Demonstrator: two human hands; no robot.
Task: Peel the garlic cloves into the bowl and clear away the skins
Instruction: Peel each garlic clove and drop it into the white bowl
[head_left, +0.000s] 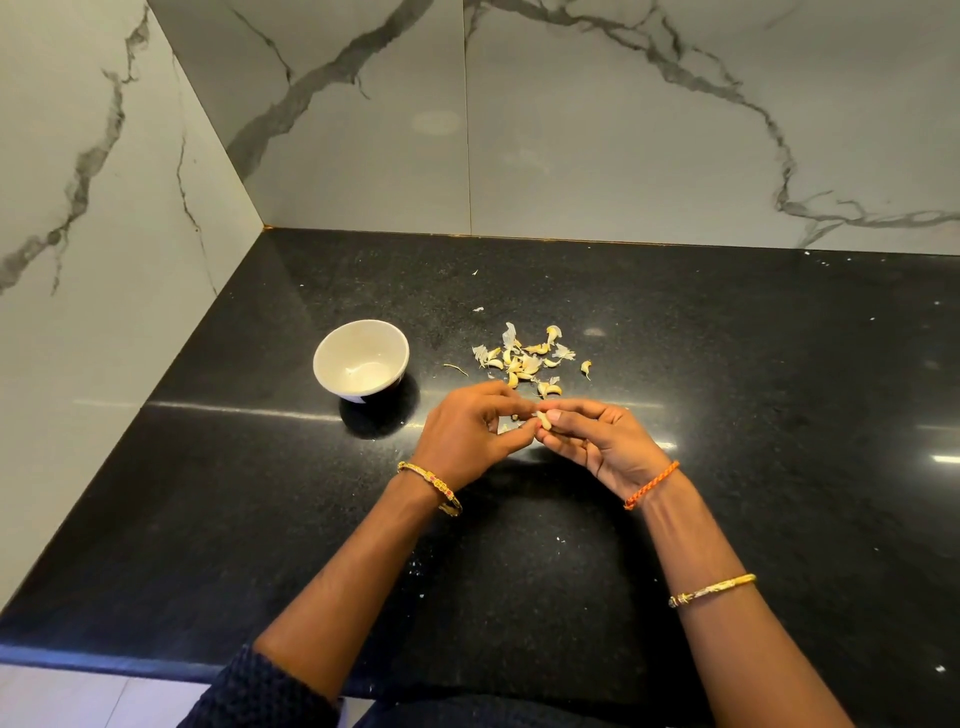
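A small white bowl (361, 360) stands on the black counter, left of centre; its inside looks bare. A heap of garlic cloves and papery skins (524, 358) lies to the right of the bowl. Just in front of the heap, my two hands meet over the counter. My right hand (597, 441) pinches a pale garlic clove (544, 419) between thumb and fingers. My left hand (470, 434) has its fingertips curled onto the same clove from the left. A few skin bits (506, 427) lie under my hands.
The black granite counter (727, 389) runs into a corner of marble-look walls at the back and left. Its front edge (104, 660) is near my body. A thin stem piece (456, 368) lies between bowl and heap. Tiny skin flecks dot the counter.
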